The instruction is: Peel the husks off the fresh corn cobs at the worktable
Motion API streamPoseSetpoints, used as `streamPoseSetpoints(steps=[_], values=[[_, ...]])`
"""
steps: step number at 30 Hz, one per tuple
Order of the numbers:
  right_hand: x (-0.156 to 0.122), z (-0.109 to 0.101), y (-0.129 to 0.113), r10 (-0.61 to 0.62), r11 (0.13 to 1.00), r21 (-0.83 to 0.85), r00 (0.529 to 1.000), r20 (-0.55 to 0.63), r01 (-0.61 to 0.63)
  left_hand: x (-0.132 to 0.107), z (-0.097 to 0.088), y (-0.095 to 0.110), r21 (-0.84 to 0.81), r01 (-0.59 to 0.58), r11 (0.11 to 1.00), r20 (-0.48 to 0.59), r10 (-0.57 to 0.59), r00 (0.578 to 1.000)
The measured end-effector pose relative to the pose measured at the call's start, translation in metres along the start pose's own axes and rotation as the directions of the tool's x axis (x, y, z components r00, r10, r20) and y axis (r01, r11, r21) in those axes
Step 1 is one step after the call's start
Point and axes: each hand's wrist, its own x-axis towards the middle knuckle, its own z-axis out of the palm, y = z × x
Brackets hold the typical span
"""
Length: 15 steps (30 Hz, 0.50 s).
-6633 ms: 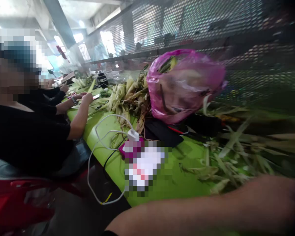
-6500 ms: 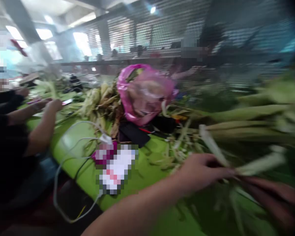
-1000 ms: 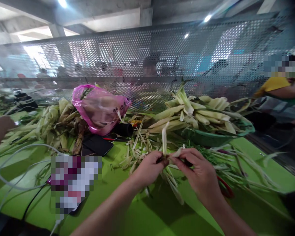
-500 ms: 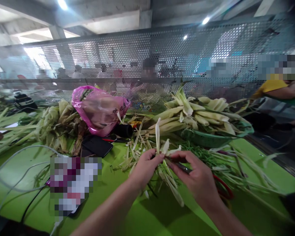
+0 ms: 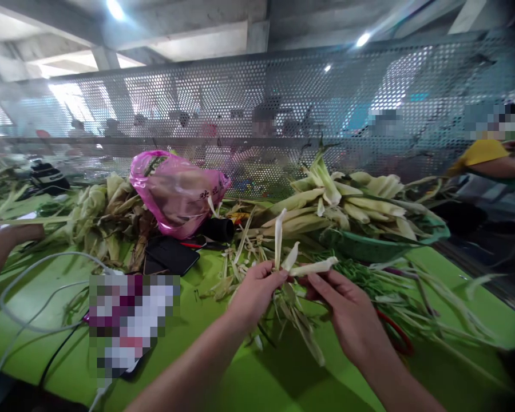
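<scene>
My left hand (image 5: 260, 289) is closed in a pinch, thumb against fingers, gripping the middle of a cream-coloured, strip-shaped piece of dried corn husk (image 5: 313, 266) where its strips meet. The piece sits between my 2 hands, at their fingertips, raised above the bright green, smooth surface (image 5: 197, 366). From my left thumb, 1 slim strip stands upright, a shorter leaf-like strip leans to the right, and a rolled strip reaches out over my right hand (image 5: 343, 303). Longer pale strips hang beneath, between my wrists. My right hand is curled, its thumb beside the lower edge of the rolled strip; I cannot tell whether it grips that strip or something hidden behind the fingers. To the left of my left hand lie thin, straw-coloured husk scraps (image 5: 217, 286). Just beside my right wrist a curved red plastic handle (image 5: 397, 335) rests near a tangle of fine green shreds (image 5: 356, 269). Beyond my hands, on the right, a shallow green basket (image 5: 377, 249) carries a heap of long, pale yellow husks (image 5: 369, 209), and farther left stands a translucent pink plastic bag (image 5: 175, 197). Another person's forearm (image 5: 4, 252) enters at the far left, well apart from mine.
</scene>
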Motion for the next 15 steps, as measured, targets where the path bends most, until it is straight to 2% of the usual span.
streamPoseSetpoints(steps=[3,5,7,11,13,15], values=[[-0.002,-0.003,-0.003,-0.185,0.975,-0.130,0.982,-0.025,0.180,0.002,0.000,-0.002,0.148,-0.005,0.989,-0.006,0.006,1.000],[-0.004,-0.002,-0.007,-0.350,0.903,-0.254,0.936,0.036,0.347,0.002,0.000,-0.002,0.285,-0.048,0.957,0.024,0.043,0.999],[-0.006,-0.001,-0.009,-0.444,0.825,-0.337,0.889,0.109,0.453,0.000,0.000,0.000,0.426,-0.125,0.896,0.078,0.102,0.992],[-0.003,-0.002,-0.008,-0.471,0.762,-0.426,0.869,0.151,0.488,-0.005,0.002,0.006,0.646,-0.287,0.707,0.204,0.203,0.958],[-0.001,-0.003,-0.007,-0.494,0.726,-0.478,0.858,0.138,0.495,-0.007,0.004,0.009,0.664,-0.327,0.673,0.245,0.217,0.945],[0.000,-0.004,-0.007,-0.514,0.688,-0.520,0.846,0.143,0.507,-0.009,0.005,0.012,0.651,-0.327,0.685,0.254,0.209,0.944]])
